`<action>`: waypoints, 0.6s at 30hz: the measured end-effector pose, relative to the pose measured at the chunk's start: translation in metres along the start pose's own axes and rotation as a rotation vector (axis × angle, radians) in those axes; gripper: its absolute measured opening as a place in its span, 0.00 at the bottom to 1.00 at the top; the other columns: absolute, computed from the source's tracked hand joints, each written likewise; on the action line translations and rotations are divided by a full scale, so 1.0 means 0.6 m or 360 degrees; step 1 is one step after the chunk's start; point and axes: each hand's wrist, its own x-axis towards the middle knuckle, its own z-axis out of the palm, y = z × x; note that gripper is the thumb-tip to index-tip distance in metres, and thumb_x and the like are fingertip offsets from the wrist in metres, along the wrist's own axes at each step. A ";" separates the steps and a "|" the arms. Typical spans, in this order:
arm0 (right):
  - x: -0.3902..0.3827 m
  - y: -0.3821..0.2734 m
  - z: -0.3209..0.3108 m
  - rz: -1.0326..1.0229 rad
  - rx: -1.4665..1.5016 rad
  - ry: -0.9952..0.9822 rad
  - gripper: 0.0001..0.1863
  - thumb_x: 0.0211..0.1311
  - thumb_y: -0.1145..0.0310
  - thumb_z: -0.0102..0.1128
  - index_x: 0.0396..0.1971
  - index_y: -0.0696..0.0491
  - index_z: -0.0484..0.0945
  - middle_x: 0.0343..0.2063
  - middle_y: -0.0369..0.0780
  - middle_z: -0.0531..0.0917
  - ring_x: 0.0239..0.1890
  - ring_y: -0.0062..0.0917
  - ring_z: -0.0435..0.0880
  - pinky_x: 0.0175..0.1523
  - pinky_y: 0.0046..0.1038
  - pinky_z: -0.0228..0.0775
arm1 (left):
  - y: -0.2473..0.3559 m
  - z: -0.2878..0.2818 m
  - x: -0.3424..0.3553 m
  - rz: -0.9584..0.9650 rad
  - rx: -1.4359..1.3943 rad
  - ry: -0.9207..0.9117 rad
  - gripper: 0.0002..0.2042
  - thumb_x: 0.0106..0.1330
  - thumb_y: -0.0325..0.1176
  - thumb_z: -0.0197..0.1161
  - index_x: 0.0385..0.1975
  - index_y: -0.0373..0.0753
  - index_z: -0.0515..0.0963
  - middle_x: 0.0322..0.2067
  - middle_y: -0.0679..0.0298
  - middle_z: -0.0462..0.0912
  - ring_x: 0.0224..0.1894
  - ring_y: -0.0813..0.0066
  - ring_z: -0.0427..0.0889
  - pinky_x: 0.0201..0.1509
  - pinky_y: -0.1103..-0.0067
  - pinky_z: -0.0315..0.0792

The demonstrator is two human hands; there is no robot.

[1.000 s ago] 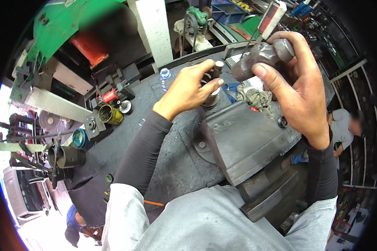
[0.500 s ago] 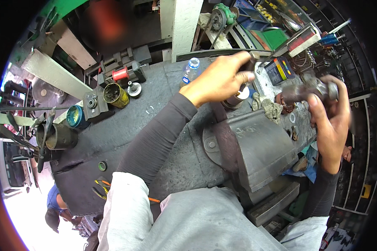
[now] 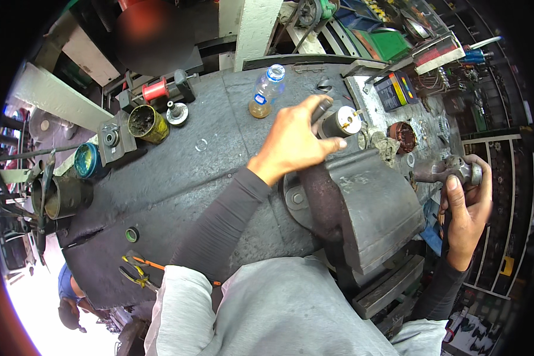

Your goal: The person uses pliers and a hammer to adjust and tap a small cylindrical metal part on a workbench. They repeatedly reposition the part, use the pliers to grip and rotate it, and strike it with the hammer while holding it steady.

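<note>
My left hand (image 3: 293,139) is closed round a dark metal rod (image 3: 321,110), its top end showing above the fingers and its thumb stretched out; the lower end is hidden. Just beyond it on the bench stands a dark cylindrical part (image 3: 340,121) with a pale round top and a small brass-coloured piece. My right hand (image 3: 467,207) grips a hammer (image 3: 442,171) close under its dark steel head, raised at the right; most of the handle is hidden. Between the hands sits a large dark bench vise (image 3: 371,207).
A plastic bottle (image 3: 267,92) with some brown liquid stands behind my left hand. Pliers (image 3: 137,273) and a green ring (image 3: 132,234) lie at the left. Tins, a battery (image 3: 396,92), a rag (image 3: 384,147) and a copper-wound ring (image 3: 402,136) line the bench. Someone crouches at lower left.
My left hand has come down and left with the rod, uncovering the cylindrical part and the bottle. My right hand has lowered the hammer. The view has shifted slightly.
</note>
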 end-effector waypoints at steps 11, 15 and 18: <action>-0.031 0.010 0.003 0.0063 0.0126 -0.0002 0.28 0.71 0.65 0.76 0.63 0.56 0.72 0.36 0.33 0.83 0.30 0.10 0.74 0.32 0.15 0.61 | 0.010 0.088 -0.006 -0.0065 -0.0363 0.0315 0.30 0.54 0.32 0.87 0.59 0.37 0.85 0.42 0.60 0.94 0.43 0.80 0.88 0.48 0.77 0.82; -0.037 0.017 0.007 0.0098 0.0117 0.0000 0.27 0.72 0.66 0.76 0.63 0.56 0.72 0.36 0.32 0.83 0.31 0.10 0.74 0.33 0.14 0.62 | 0.006 0.095 -0.003 -0.0025 -0.0407 0.0406 0.28 0.53 0.30 0.85 0.56 0.37 0.85 0.38 0.61 0.93 0.35 0.80 0.86 0.41 0.77 0.81; -0.039 0.020 0.008 0.0161 0.0154 -0.0047 0.27 0.72 0.67 0.75 0.63 0.56 0.72 0.38 0.33 0.83 0.32 0.10 0.75 0.34 0.14 0.62 | 0.006 0.100 -0.002 0.0023 -0.0413 0.0496 0.27 0.52 0.29 0.85 0.55 0.36 0.85 0.37 0.63 0.92 0.34 0.83 0.83 0.40 0.79 0.79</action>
